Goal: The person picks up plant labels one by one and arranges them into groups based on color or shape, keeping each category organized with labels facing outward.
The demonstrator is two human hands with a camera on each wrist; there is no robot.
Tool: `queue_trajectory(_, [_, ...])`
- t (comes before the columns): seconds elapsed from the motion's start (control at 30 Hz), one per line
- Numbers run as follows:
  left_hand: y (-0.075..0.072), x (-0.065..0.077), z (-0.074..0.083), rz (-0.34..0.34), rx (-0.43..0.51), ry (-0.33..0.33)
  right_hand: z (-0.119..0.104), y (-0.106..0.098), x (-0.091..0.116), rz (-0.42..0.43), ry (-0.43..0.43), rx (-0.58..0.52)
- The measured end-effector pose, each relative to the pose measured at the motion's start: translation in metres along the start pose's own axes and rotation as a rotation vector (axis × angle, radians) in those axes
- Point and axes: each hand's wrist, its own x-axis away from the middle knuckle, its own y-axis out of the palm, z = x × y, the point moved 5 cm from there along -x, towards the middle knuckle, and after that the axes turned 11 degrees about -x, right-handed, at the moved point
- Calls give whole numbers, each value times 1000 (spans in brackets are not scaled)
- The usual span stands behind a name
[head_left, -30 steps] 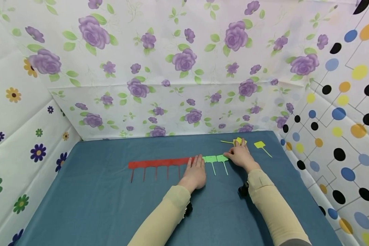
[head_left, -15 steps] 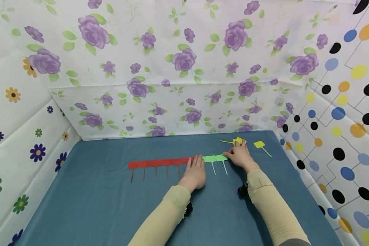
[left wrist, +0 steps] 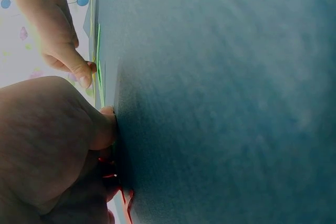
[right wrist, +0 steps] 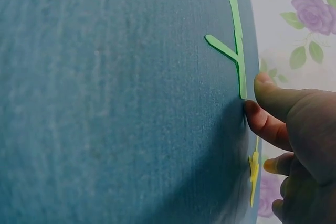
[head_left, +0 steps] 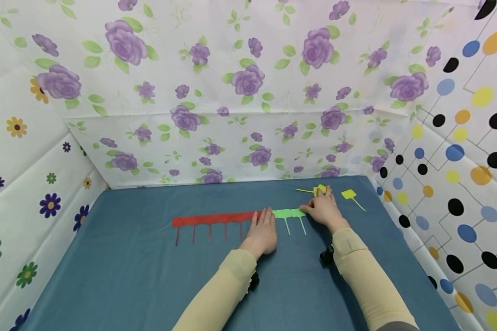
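Red T-shaped plant labels [head_left: 211,219] lie edge to edge in a row on the blue cloth, stems toward me. Green labels of the same shape [head_left: 287,214] continue the row to the right. My left hand [head_left: 262,234] rests with straight fingers over the row where red meets green, hiding that part. At the green end is my right hand [head_left: 325,210]; in the right wrist view its index fingertip [right wrist: 252,107] is at the last green label's edge, thumb apart, nothing pinched. Its other fingers reach over yellow labels [head_left: 320,187], partly hiding them.
Another yellow label [head_left: 349,194] lies by itself right of the right hand. Blue cloth [head_left: 128,276] covers the table. A floral sheet [head_left: 215,101] rises along the back edge, with patterned sheets at both sides.
The green labels sit slightly closer together than a second ago, the right one having shifted a little left with the right hand. The left hand stays in place.
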Motion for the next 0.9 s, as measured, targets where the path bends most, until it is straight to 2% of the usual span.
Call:
queue_trajectory(0.33, [-1, 5, 3, 13, 0, 21, 2, 0, 10, 3, -6, 9])
queue_trajectory(0.47, [-4, 6, 2, 34, -39, 46, 5, -2, 15, 25, -4, 8])
queue_trajectory(0.63, [-6, 5, -1, 24, -92, 65, 8, -7, 24, 71, -28, -5])
queue_trajectory(0.77, [-14, 6, -5, 0, -85, 102, 10, -17, 35, 104, -56, -17])
queue_trajectory(0.9, [-25, 4, -11, 18, -44, 148, 14, -28, 46, 130, -56, -23])
